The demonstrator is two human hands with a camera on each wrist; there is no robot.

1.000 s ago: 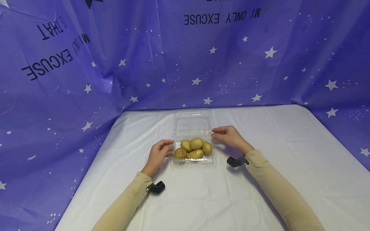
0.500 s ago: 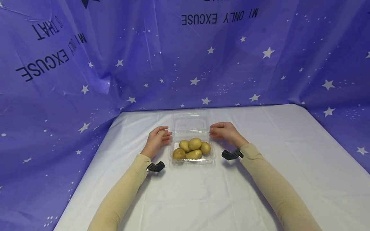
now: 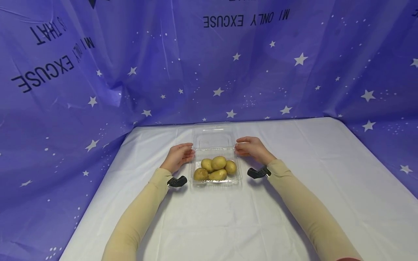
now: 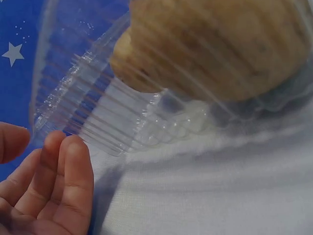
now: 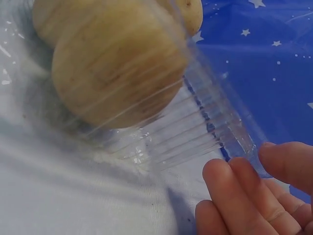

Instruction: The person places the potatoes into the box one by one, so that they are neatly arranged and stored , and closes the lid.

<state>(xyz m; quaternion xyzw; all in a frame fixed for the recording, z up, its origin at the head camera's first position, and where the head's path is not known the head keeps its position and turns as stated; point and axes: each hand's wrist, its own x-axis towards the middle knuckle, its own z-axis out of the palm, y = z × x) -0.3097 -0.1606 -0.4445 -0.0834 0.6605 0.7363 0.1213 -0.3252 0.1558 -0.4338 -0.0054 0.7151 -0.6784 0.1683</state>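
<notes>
A clear plastic clamshell container (image 3: 215, 182) sits on the white tabletop with its transparent lid (image 3: 213, 137) folded back. Several yellow-brown potatoes (image 3: 218, 163) lie in its base. At the hinge end on the left, my left hand (image 3: 177, 156) has the container's corner between thumb and fingertips; the left wrist view shows the thumb (image 4: 13, 142) on one side and fingers (image 4: 76, 166) on the other. My right hand (image 3: 253, 149) pinches the opposite hinge corner, its thumb (image 5: 288, 159) over the rim in the right wrist view. Ribbed side walls stand between the hands and the potatoes.
A white cloth (image 3: 209, 224) covers the table. Behind and to the sides hangs a purple-blue curtain (image 3: 183, 72) with white stars and lettering. Black wrist cameras (image 3: 177, 181) stick out from both beige sleeves (image 3: 137, 214).
My left hand has moved forward along the container's side to the hinge corner. My right hand has closed in on its corner. The potatoes and opened lid stay as they were.
</notes>
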